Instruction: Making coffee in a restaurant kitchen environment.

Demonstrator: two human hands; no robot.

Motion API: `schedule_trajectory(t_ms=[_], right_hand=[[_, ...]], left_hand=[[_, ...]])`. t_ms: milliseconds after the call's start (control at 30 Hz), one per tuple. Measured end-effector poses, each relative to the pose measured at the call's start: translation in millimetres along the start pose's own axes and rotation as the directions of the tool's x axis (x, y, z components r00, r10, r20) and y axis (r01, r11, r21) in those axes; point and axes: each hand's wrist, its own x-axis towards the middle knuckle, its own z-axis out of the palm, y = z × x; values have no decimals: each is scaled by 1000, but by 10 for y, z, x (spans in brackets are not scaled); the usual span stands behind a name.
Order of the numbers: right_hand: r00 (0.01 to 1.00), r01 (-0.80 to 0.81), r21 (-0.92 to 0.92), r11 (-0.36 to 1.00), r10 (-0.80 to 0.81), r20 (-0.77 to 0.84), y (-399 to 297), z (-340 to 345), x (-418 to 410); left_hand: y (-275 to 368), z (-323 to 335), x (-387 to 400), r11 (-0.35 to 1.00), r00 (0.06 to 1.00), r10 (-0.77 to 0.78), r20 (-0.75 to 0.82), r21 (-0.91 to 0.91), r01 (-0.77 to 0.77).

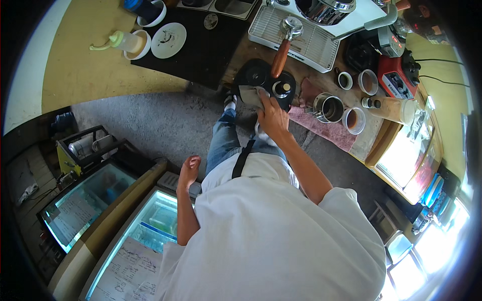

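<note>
My right hand point(272, 117) holds a beige cloth point(250, 95) against the near edge of a black tamping mat point(244, 77). Just beyond my fingers, a tamper point(281, 89) with a pale-topped handle sits on that mat. Above it reaches the wooden handle of a portafilter point(281, 56), whose metal head rests on the drip tray point(312, 37) of an espresso machine. My left hand point(189, 170) hangs by my side over the floor, fingers loosely curled, with nothing seen in it.
Right of the mat, a steel pitcher point(328, 108) and a plastic cup of brown liquid point(353, 120) stand by a pink towel point(324, 129). A squeeze bottle point(126, 42) and a white plate point(168, 40) lie left. A glass-topped lit cooler point(150, 222) flanks my left side.
</note>
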Motion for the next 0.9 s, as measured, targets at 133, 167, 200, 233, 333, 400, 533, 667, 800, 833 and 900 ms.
schedule_trajectory(t_ms=[133,167,200,233,333,400,533,667,800,833,900], right_hand=[[997,-79,-32,996,79,4,86,74,29],[997,-58,-59,997,61,45,113,80,0],[998,-16,11,1000,15,64,132,67,-46],[998,-21,10,1000,20,64,172,72,-88],[994,99,159,982,-106,35,242,72,-259],[991,131,250,959,-136,2,238,73,-344],[983,184,320,929,-168,-77,423,254,-485],[995,52,406,913,-80,53,470,258,-604],[999,13,446,895,-25,21,406,145,-622],[1000,14,443,896,-19,8,435,152,-633],[1000,7,459,888,6,-27,509,240,-696]], left_hand=[[395,-73,105,991,995,66,-77,125,-56],[539,-78,168,980,980,167,-105,131,-152],[724,-75,226,960,955,265,-137,136,-246],[1023,-52,270,951,946,302,-115,103,-291],[1999,192,268,865,869,494,8,95,-492],[2278,490,431,713,713,693,104,43,-700],[2611,1224,694,625,631,775,46,93,-775],[2691,1656,971,605,609,793,-11,130,-786],[2726,1799,1252,452,442,892,-97,178,-874],[2766,1792,1301,431,419,902,-104,155,-889],[2747,1753,1289,488,488,872,-41,147,-860]])
